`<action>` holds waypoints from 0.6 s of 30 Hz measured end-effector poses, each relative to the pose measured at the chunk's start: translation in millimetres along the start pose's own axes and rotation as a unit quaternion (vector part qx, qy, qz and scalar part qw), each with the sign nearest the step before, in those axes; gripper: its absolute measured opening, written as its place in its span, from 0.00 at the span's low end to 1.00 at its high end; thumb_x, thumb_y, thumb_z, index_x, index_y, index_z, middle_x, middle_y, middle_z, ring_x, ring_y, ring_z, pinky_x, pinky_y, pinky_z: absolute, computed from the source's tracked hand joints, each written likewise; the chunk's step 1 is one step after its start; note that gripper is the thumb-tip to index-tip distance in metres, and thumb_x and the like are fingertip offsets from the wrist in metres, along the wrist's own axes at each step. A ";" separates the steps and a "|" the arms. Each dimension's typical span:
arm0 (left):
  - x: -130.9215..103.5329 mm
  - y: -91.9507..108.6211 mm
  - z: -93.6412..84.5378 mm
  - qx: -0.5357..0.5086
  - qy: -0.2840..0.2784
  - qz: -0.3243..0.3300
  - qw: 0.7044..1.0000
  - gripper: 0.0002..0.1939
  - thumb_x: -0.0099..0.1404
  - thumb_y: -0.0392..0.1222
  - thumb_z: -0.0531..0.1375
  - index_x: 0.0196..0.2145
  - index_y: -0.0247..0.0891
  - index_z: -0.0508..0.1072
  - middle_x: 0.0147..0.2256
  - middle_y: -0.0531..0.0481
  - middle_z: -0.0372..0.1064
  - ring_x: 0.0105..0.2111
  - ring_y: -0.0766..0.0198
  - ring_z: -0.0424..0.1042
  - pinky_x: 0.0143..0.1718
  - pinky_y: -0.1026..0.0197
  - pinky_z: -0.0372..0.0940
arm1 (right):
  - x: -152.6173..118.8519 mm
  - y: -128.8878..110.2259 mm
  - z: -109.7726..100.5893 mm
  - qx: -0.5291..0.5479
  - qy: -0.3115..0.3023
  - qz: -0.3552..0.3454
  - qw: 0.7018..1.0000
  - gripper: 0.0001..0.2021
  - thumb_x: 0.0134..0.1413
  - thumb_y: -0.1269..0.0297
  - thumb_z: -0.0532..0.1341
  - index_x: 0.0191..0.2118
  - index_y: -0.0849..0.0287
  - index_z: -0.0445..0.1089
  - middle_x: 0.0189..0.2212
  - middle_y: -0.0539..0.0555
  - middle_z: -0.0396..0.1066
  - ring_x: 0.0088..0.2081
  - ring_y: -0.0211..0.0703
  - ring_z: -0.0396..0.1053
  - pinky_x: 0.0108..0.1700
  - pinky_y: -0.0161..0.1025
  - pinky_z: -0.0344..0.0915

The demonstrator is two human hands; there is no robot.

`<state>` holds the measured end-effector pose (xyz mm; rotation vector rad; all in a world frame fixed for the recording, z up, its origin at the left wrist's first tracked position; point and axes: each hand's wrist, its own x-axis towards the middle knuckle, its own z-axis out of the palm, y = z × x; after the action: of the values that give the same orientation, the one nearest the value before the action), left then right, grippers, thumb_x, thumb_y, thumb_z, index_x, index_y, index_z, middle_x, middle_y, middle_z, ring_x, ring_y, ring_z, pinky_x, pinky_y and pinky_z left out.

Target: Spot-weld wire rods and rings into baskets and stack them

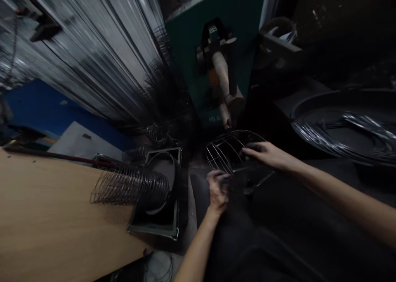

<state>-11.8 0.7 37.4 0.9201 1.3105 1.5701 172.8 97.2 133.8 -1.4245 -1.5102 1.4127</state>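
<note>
beyond the curled left hand (219,189) gripping its edge, a wire frame (221,151) spread rightward to the right hand (266,153), whose hold was unclear.

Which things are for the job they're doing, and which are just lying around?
Probably for the job:
Wire frame, between the left hand and right hand
Perhaps the green machine, just beyond them
Perhaps the bunched wire loops, untouched

Probably just around:
Blue panel, far left
Wooden board, left
Shiny coiled strands, right; their use is unclear
</note>
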 end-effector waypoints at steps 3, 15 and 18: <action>25.4 7.3 -3.7 -0.079 0.085 -0.106 0.987 0.16 0.62 0.52 0.59 0.39 0.36 0.75 0.43 0.40 0.71 0.47 0.57 0.69 0.53 0.57 0.60 | -17.4 39.8 9.1 -0.011 0.012 -0.005 1.000 0.06 0.48 0.62 0.63 0.28 0.56 0.77 0.31 0.51 0.76 0.33 0.45 0.73 0.38 0.38 0.68; 66.0 16.7 37.0 -0.127 0.187 -0.293 0.929 0.09 0.66 0.41 0.54 0.29 0.38 0.69 0.19 0.57 0.61 0.18 0.71 0.63 0.22 0.69 0.61 | -113.7 134.7 -89.9 -0.116 0.330 0.034 0.936 0.05 0.51 0.67 0.62 0.35 0.56 0.75 0.39 0.55 0.75 0.43 0.44 0.71 0.50 0.39 0.62; 66.6 13.8 46.5 -0.096 0.180 -0.202 0.958 0.09 0.65 0.41 0.54 0.27 0.38 0.66 0.16 0.60 0.53 0.15 0.72 0.55 0.18 0.70 0.55 | -151.2 151.7 -181.1 -0.110 0.496 0.170 0.844 0.06 0.48 0.72 0.64 0.24 0.61 0.70 0.32 0.60 0.74 0.42 0.45 0.70 0.46 0.35 0.61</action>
<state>5.7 78.1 59.7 0.2238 1.4523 1.5422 418.9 -19.3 66.6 -2.1596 -0.7509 0.4414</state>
